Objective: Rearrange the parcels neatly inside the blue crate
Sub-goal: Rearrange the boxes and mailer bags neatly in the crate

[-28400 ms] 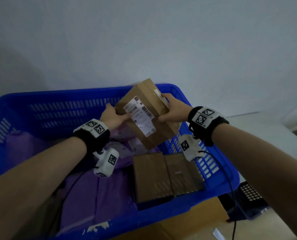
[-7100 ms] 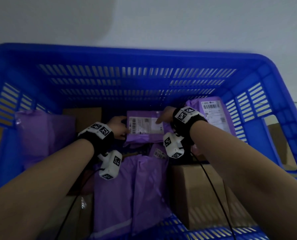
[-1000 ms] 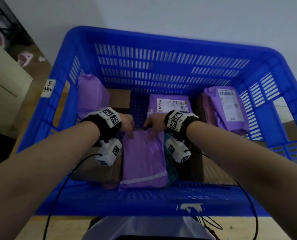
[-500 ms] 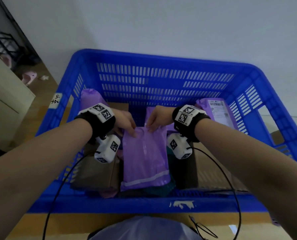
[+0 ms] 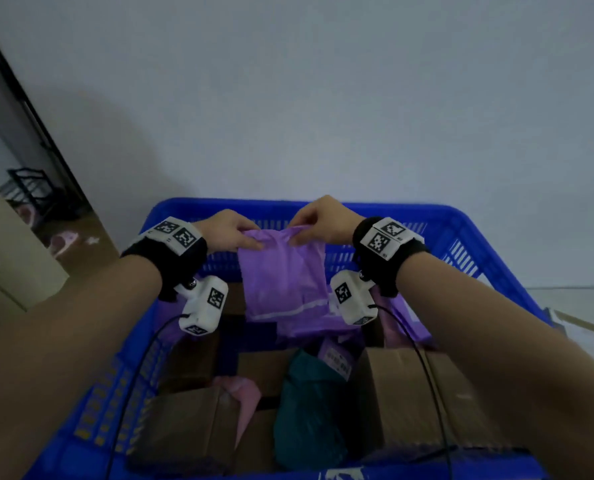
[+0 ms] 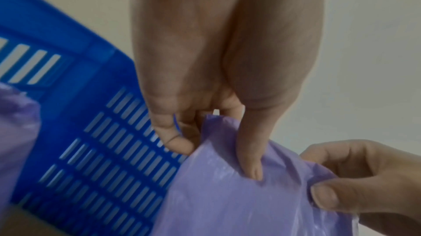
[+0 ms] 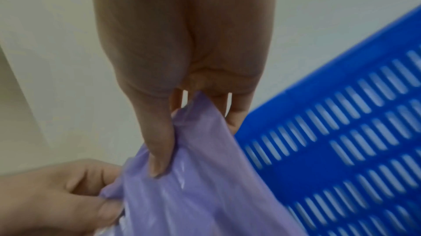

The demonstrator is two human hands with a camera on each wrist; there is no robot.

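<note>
A purple mailer bag (image 5: 283, 271) hangs above the blue crate (image 5: 462, 233), held by its top edge. My left hand (image 5: 235, 233) pinches the top left corner and my right hand (image 5: 314, 221) pinches the top right corner. The left wrist view shows my left hand (image 6: 227, 149) with thumb and fingers clamped on the purple bag (image 6: 239, 204). The right wrist view shows my right hand (image 7: 196, 131) pinching the purple bag (image 7: 205, 195) the same way. Below, the crate holds brown cardboard boxes (image 5: 410, 400), a teal bag (image 5: 306, 410), a pink bag (image 5: 243, 400) and more purple mailers (image 5: 403, 317).
A pale wall stands right behind the crate. A doorway (image 5: 36, 202) opens at the left, with a cream cabinet (image 5: 8, 265) beside it. Cables (image 5: 430, 393) from the wrist cameras hang down into the crate. A flat carton (image 5: 579, 334) lies outside the crate's right side.
Both hands have lifted the purple mailer up off the parcels, from lying flat in the crate to hanging above its far rim. The head view has tilted upward.
</note>
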